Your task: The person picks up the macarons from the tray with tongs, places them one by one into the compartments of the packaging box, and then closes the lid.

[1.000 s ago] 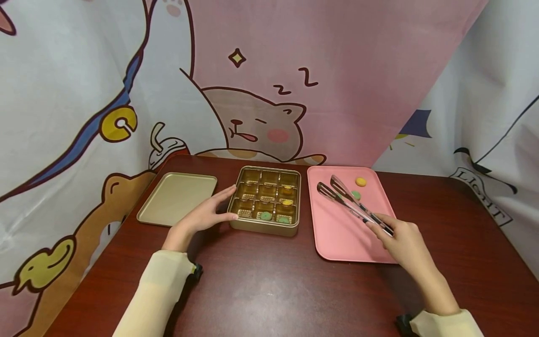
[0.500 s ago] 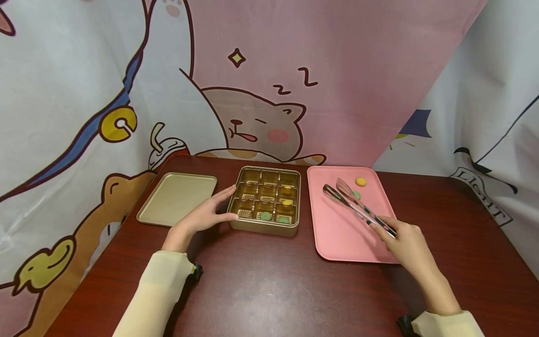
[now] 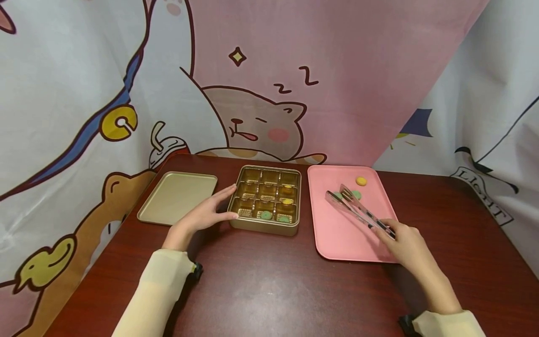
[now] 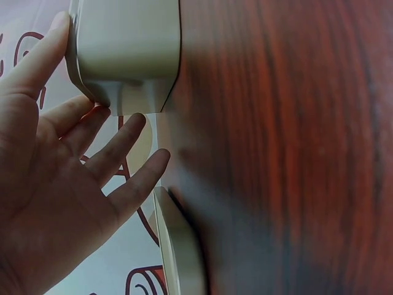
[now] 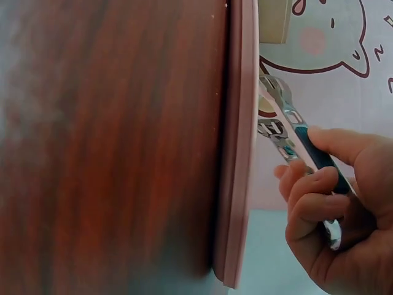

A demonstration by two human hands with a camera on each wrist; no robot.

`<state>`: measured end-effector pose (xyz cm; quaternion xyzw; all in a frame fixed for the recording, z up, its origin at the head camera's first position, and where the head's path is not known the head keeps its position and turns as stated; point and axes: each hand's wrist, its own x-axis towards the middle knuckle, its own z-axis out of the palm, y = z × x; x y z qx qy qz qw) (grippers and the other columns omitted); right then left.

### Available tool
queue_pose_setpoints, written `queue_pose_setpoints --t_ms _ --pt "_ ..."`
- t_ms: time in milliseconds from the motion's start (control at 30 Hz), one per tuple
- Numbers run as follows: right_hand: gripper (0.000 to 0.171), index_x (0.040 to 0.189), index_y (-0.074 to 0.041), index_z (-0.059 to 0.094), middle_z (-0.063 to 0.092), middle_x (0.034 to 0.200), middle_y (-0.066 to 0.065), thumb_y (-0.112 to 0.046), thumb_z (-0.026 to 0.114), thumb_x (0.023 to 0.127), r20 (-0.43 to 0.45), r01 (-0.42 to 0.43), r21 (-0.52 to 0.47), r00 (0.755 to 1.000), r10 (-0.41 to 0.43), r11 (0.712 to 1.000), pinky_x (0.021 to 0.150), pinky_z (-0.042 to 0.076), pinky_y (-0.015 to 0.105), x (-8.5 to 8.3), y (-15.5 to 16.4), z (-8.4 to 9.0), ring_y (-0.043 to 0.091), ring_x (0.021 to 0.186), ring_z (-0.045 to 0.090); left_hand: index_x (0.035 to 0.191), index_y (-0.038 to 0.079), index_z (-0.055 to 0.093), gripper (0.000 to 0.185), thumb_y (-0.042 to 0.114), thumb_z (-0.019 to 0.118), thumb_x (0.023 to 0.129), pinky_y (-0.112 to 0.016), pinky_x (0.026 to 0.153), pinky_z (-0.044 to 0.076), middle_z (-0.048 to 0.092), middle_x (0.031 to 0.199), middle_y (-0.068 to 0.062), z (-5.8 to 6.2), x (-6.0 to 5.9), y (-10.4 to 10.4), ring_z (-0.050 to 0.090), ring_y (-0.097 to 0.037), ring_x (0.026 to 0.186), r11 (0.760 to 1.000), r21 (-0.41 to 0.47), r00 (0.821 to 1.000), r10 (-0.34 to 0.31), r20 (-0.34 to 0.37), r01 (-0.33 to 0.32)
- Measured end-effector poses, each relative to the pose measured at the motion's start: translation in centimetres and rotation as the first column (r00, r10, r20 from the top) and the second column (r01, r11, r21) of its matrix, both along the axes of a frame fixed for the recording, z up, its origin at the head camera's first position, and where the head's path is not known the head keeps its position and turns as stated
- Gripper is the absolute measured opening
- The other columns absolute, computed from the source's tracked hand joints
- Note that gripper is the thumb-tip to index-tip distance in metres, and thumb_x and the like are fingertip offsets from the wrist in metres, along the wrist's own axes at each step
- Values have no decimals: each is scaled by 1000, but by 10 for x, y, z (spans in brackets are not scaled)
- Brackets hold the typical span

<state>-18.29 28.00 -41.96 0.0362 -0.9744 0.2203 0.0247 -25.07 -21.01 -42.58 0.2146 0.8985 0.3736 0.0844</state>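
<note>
Right hand grips parted tongs over the pink tray; left hand lies straight-fingered; uneven squeezing might flick green discs.

On the far printed cloth stand a small letter "Z" and a larger "Z", while slanted lettering at right reads "LIGHT".

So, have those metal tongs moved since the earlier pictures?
Yes: the metal tongs have shifted; in the head view, their tips are now farther right and slightly lower against the pink tray.
</note>
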Motion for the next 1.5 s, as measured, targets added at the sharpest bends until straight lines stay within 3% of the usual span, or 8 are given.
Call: queue_pose_setpoints --t_ms 233,433,867,1000,1100,1200,1500 --pt "39 119 11 62 69 94 27 -18 62 93 -11 -28 12 1000 28 1000 62 43 38 0 2 1 27 71 56 159 8 25 86 30 74 91 -57 122 21 21 167 -13 0 -1 0 21 -34 153 1000 -1 1000 1 3 -1" --pt "40 119 11 64 69 104 33 -20 64 95 -8 -28 27 1000 28 999 72 51 52 2 1 1 36 82 65 158 7 25 86 30 73 91 -58 121 22 22 166 -15 1 0 -1 21 -36 153 1000 -1 1000 0 -10 0" --pt "37 123 7 65 67 109 34 -19 61 98 -7 -13 50 1000 13 999 68 47 48 6 3 2 36 84 63 158 7 25 86 30 73 91 -58 121 21 21 166 -14 1 1 0 20 -35 153 1000 5 1000 -3 -7 3" --pt "36 123 7 66 69 91 25 -20 61 99 -12 1 60 1000 0 998 67 44 46 7 3 2 33 79 59 158 7 26 86 30 74 91 -58 121 21 22 166 -14 1 1 1 19 -36 153 1000 9 1000 -1 -7 1" --pt "37 124 6 65 60 72 12 -22 61 99 -18 9 66 1000 -8 998 66 42 44 8 3 2 30 76 54 159 7 25 86 30 74 91 -58 121 21 21 166 -14 1 2 1 19 -35 153 1000 12 1000 4 -1 -4" --pt "38 123 6 66 53 65 4 -23 61 100 -30 12 69 1000 -10 998 65 41 43 9 3 2 29 75 53 159 8 25 86 30 74 91 -59 121 21 21 166 -15 0 2 1 19 -36 153 1000 12 1000 6 3 -6" --pt "39 124 6 65 42 59 1 -23 61 100 -58 26 65 998 -22 998 64 41 41 11 1 3 28 73 53 159 8 25 87 31 74 91 -58 121 21 21 167 -11 -2 1 -1 19 -35 154 1000 8 1000 2 0 -2"
